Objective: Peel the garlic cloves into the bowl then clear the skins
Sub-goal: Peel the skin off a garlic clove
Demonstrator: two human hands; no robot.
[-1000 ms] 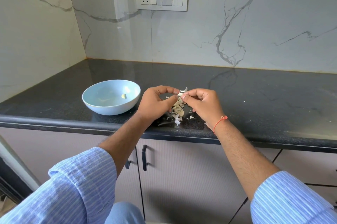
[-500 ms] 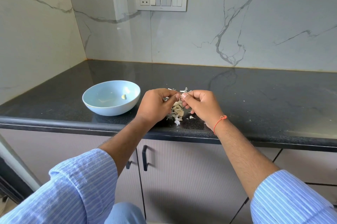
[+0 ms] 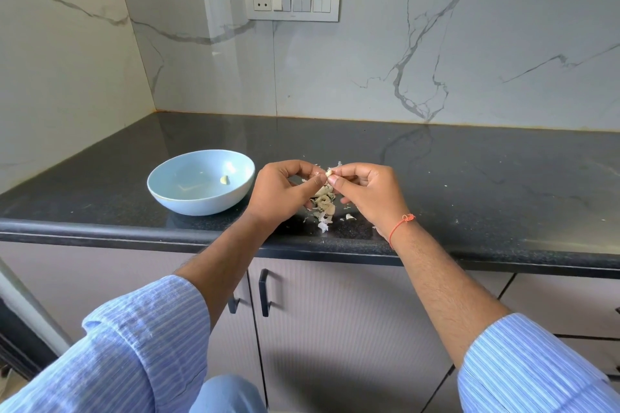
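Garlic clove [image 3: 328, 172] pinched between both hands above a heap of skins on a black counter.

No brand or writing can be read anywhere, not even on the white switch plate [image 3: 292, 0] set in the wall. The worktop [image 3: 469, 171] is polished black speckled stone against white marble-veined walls, with grey cabinet doors and dark handles beneath. From the head view, the left hand [image 3: 281, 194] and right hand [image 3: 369, 192] meet fingertip to fingertip, fingers curled, both nipping the small pale clove just above the counter. Directly below lies the pile of papery skins [image 3: 323, 206], cream and white, with flakes scattered around it. The light blue bowl [image 3: 174, 201] sits just left of the left hand, holding one yellowish peeled clove [image 3: 224, 180]. An orange thread [image 3: 401, 226] circles the right wrist.
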